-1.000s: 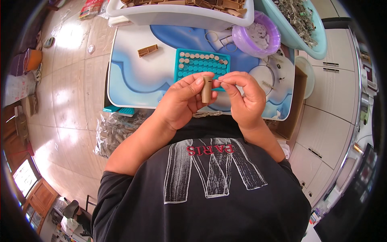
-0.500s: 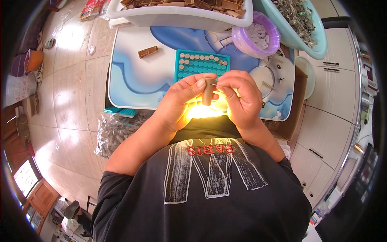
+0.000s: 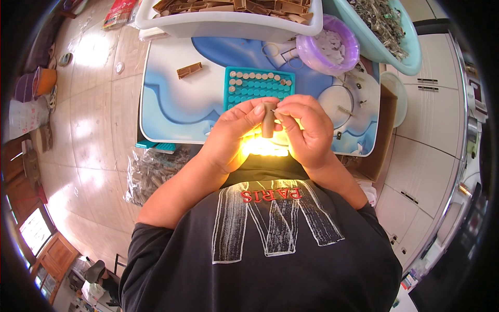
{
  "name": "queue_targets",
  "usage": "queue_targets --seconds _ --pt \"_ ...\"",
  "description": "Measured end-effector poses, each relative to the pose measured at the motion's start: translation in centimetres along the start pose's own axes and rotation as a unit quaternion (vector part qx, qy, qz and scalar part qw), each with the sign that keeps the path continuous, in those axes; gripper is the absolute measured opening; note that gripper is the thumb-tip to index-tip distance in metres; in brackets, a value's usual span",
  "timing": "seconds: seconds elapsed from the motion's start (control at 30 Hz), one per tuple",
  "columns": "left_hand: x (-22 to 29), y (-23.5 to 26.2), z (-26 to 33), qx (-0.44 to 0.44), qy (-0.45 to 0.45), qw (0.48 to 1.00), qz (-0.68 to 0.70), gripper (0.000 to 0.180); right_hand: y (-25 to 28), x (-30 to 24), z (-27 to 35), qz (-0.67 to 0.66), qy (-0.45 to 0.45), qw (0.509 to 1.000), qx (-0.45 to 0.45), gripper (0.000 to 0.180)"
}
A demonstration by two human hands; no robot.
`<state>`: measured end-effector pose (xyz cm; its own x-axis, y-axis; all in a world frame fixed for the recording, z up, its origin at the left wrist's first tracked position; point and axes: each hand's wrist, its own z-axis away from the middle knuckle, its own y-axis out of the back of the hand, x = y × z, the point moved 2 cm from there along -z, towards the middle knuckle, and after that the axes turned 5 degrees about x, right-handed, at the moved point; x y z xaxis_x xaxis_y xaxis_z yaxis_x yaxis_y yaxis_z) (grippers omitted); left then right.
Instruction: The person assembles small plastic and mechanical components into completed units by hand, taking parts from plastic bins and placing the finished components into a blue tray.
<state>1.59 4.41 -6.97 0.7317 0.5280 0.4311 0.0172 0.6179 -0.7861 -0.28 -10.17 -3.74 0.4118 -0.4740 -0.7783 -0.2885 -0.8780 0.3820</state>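
My left hand (image 3: pixel 235 129) grips a small brown tapered piece (image 3: pixel 268 122) between thumb and fingers, holding it upright over a bright yellow glow at the near table edge. My right hand (image 3: pixel 310 128) is closed in a pinch against the right side of this piece, near its upper end. A thin, light tip shows at the pinch, too small to name. Just beyond both hands lies a teal tray (image 3: pixel 226 99) with rows of round cells, several of them holding small pale discs (image 3: pixel 254 76). A brown hollow piece (image 3: pixel 189 70) rests on the table farther left.
A white bin (image 3: pixel 228 25) of brown pieces stands at the far table edge. Right of it are a purple bowl (image 3: pixel 354 52) with white bits and a pale teal tub (image 3: pixel 414 57) of small wrapped parts. A cardboard box (image 3: pixel 385 112) sits beside the blue-and-white table (image 3: pixel 171 117).
My right hand has shifted slightly left and down, its fingers closer to the brown tapered piece. My left hand keeps its grip. The whole view has shifted slightly.
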Motion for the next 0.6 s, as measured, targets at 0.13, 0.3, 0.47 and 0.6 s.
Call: queue_targets --seconds 0.13,0.3,0.47,0.6 --pt "0.30 -0.43 -0.02 -0.001 -0.023 0.999 -0.024 0.033 -0.07 0.05 -0.68 0.000 0.055 0.998 0.022 0.009" --pt "0.36 -0.41 -0.08 0.015 -0.019 0.999 -0.035 0.032 0.03 0.07 -0.89 0.013 0.061 0.998 0.007 0.010" --pt "0.26 -0.15 -0.17 0.033 -0.014 0.997 -0.071 0.033 0.41 0.78 -0.71 0.060 0.072 0.995 -0.046 0.011" --pt "0.75 -0.05 0.25 0.013 0.000 0.997 -0.073 0.045 0.03 0.45 -0.62 -0.126 -0.069 0.990 -0.015 0.022"
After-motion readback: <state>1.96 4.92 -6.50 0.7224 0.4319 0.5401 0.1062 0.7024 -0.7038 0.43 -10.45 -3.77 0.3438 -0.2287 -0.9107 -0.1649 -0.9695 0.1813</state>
